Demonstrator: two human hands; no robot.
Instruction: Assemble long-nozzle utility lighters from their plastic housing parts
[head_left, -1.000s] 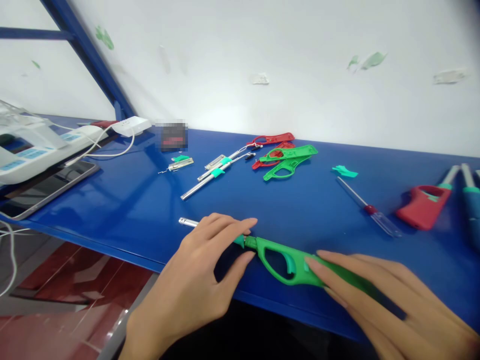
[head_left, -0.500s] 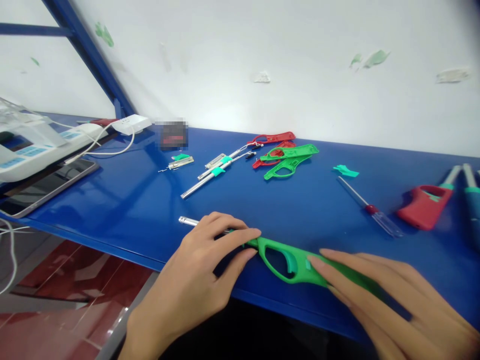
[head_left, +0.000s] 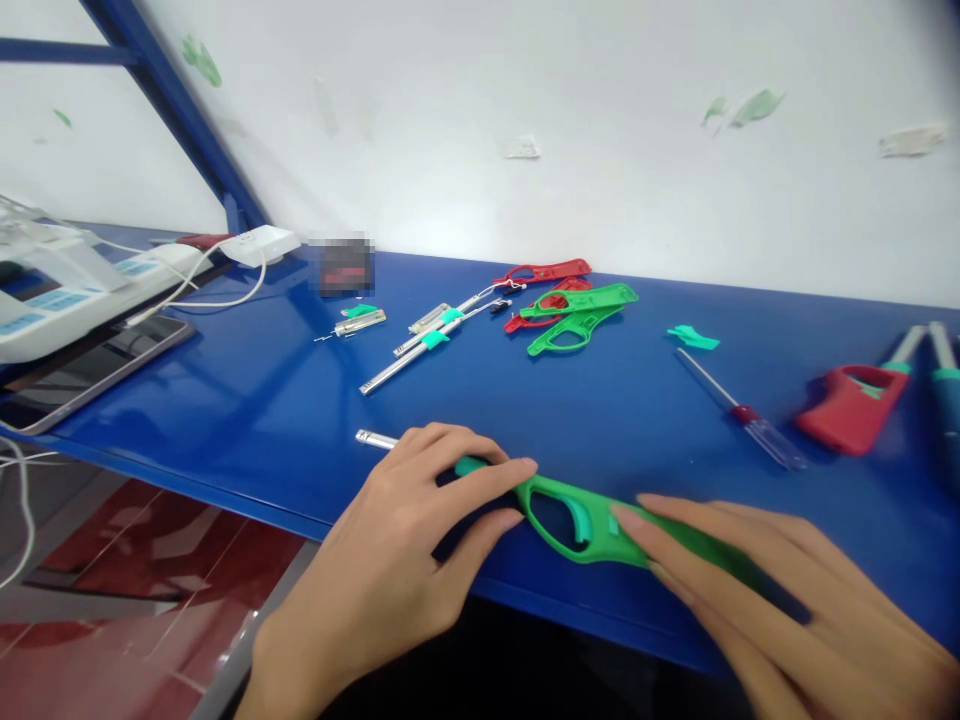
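A green utility lighter (head_left: pixel 600 528) with a teal trigger lies between my hands, near the front of the blue table. My left hand (head_left: pixel 405 540) pinches its neck, thumb and index finger at the front of the handle. The metal tube (head_left: pixel 375 440) sticks out past the knuckles to the left; the middle of it is hidden by the fingers. My right hand (head_left: pixel 757 590) is closed around the rear of the green handle, with fingers on both sides, and covers much of that end.
Behind lie metal lighter tubes (head_left: pixel 401 368), green handle shells (head_left: pixel 592 300) and a red shell (head_left: pixel 559 271). To the right are a screwdriver (head_left: pixel 757 430), teal pieces (head_left: pixel 692 338) and a red lighter (head_left: pixel 855 410). A phone-like device (head_left: pixel 97 375) and cables sit at left.
My left thumb and index finger have shifted slightly right along the lighter's neck, uncovering more of a teal collar behind them. My right hand keeps its hold.
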